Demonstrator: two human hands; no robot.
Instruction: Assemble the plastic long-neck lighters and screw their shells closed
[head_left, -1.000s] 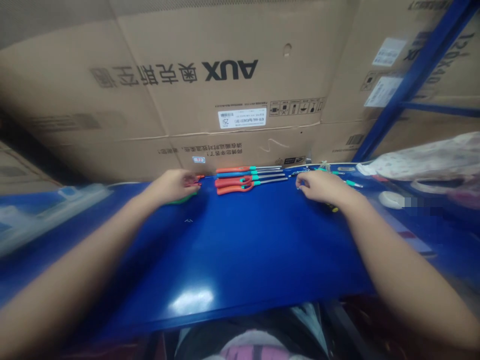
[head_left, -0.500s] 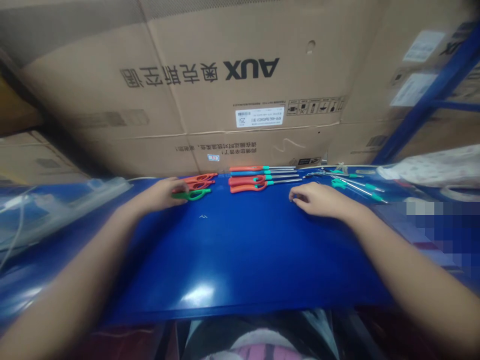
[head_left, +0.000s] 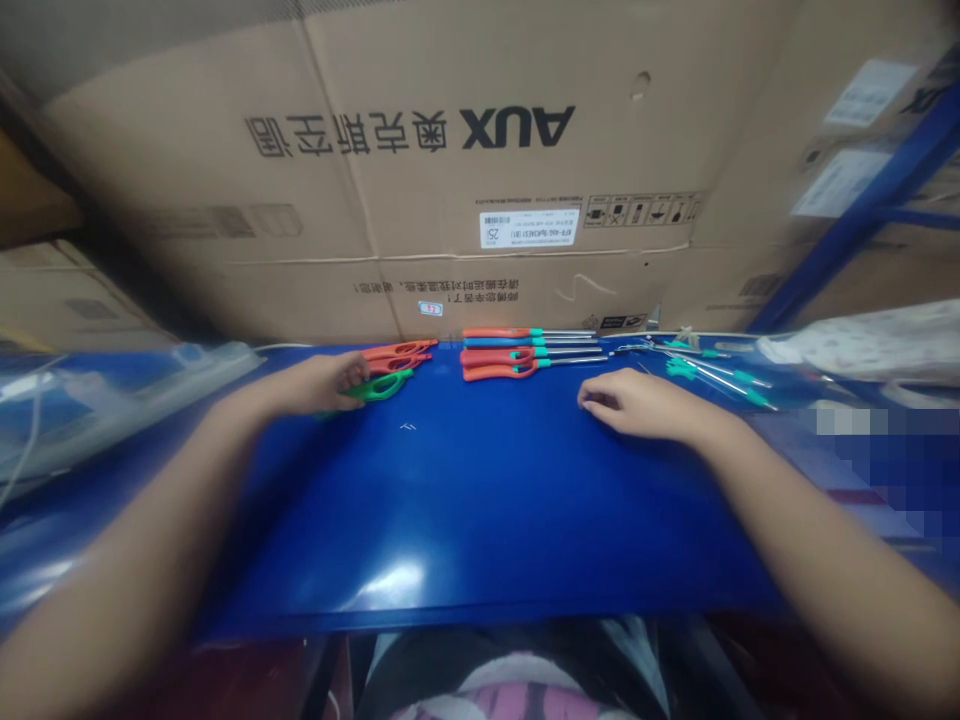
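At the left back of the blue table, my left hand is closed around a green lighter handle, which shows on both sides of my fingers. Just behind it lie orange-red lighter handles without metal rods. My right hand rests on the table at the right, fingers loosely curled in and nothing visible in them. Between the hands, near the box, several long-nosed lighters lie side by side, red, orange and blue with teal collars. Right of these, metal rods with teal-green ends lie loose, close to my right hand.
A large cardboard box stands along the table's back edge. Clear plastic material lies on the left. On the right are a blue metal post and a white patterned bag. Small white bits lie mid-table.
My left hand has shifted slightly left, and the green handle has tilted, its near end now showing below my hand. My right hand is nearly still. The view has moved slightly.
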